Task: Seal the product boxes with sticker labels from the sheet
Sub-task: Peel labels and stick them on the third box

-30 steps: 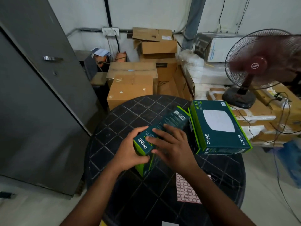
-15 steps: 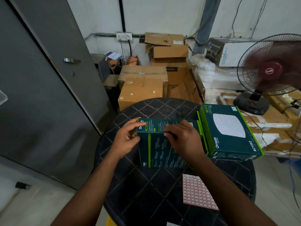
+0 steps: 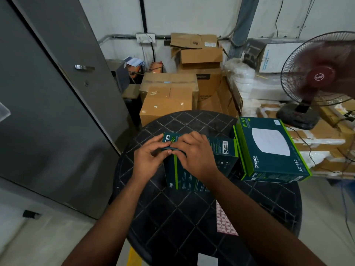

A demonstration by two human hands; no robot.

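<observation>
Head camera — looks down, close over table (image 3: 192, 217).

Both hands (image 3: 172, 156) on green box (image 3: 194, 169)

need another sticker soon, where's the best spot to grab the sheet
Take the sticker sheet by its near bottom edge, coming from the person's side with the right hand. It lies flat on the table, and its upper part is hidden under the right forearm, so the near edge is probably easiest.

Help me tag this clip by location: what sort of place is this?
Probably a stockroom or warehouse packing corner. Stacked cartons stand against the wall, a fan sits on more packaging, and retail boxes wait on a round table beside a sticker sheet.
</observation>
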